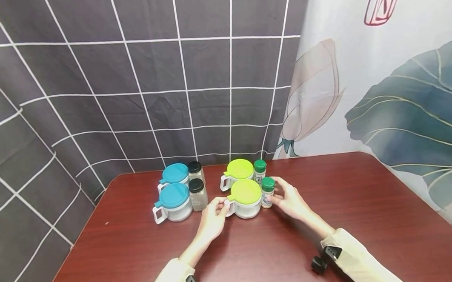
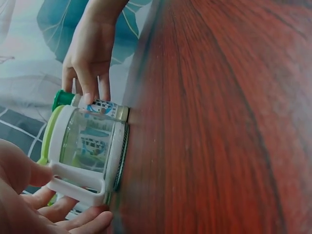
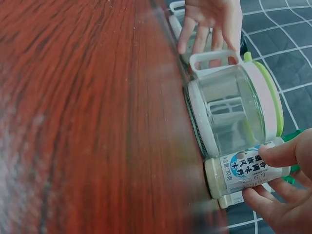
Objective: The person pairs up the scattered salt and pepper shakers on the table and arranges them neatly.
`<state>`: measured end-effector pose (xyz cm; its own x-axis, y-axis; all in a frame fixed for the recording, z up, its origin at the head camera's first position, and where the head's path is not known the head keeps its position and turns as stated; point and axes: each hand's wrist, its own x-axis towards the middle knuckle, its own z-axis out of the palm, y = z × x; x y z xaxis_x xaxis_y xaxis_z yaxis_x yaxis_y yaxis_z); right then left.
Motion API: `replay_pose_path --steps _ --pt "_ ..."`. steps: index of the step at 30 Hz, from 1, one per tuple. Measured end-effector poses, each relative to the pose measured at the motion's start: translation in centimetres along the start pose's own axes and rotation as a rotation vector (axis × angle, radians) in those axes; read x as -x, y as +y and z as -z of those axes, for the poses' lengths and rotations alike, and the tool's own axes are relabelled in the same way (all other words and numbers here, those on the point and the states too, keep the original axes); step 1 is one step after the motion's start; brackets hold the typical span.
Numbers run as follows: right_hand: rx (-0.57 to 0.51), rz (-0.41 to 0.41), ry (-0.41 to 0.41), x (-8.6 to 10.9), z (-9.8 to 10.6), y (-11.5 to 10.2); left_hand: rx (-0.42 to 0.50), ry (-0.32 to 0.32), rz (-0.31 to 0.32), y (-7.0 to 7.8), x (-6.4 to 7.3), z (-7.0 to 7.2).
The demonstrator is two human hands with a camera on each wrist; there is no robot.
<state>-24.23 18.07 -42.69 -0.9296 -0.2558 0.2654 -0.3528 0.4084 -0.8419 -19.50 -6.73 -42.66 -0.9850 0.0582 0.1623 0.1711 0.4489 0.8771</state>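
In the head view, two clear seasoning jars with lime-green lids stand one behind the other. My left hand [image 1: 213,220] holds the white handle [image 2: 80,184] of the front jar [image 1: 245,199] between thumb and fingers. On that jar's other side, my right hand [image 1: 290,199] pinches a small shaker bottle [image 3: 243,169] with a green cap and printed label. Both front pieces stand upright on the table, side by side. Behind them are the second green-lidded jar [image 1: 240,169] and a second green-capped shaker [image 1: 260,171].
To the left stand two blue-lidded jars, one in front [image 1: 174,201] and one behind [image 1: 175,173]. Beside them are two black-capped shakers, front [image 1: 198,195] and rear [image 1: 195,170]. A dark grid-patterned curtain [image 1: 163,110] hangs behind the reddish-brown table [image 1: 247,259].
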Motion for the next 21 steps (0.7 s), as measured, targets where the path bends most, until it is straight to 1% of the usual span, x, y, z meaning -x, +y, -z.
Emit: replay_pose_path --steps 3,8,11,15,18,21 --pt "0.034 0.010 0.010 0.02 -0.20 0.16 -0.001 0.002 0.000 -0.26 0.06 -0.05" --pt "0.109 0.062 0.018 0.17 -0.65 0.29 -0.011 0.000 0.001 -0.55 0.26 0.09" --pt "0.122 0.074 0.005 0.30 -0.87 0.31 -0.019 0.005 0.024 -0.66 0.47 0.16" --pt "0.122 0.085 0.007 0.48 -0.85 0.30 -0.001 -0.008 0.023 -0.62 0.58 0.13" --pt "0.130 0.097 0.015 0.45 -0.61 0.26 0.020 -0.021 -0.001 -0.45 0.41 0.12" --pt "0.135 0.090 0.007 0.27 -0.35 0.14 0.015 -0.022 -0.018 -0.26 0.27 0.16"
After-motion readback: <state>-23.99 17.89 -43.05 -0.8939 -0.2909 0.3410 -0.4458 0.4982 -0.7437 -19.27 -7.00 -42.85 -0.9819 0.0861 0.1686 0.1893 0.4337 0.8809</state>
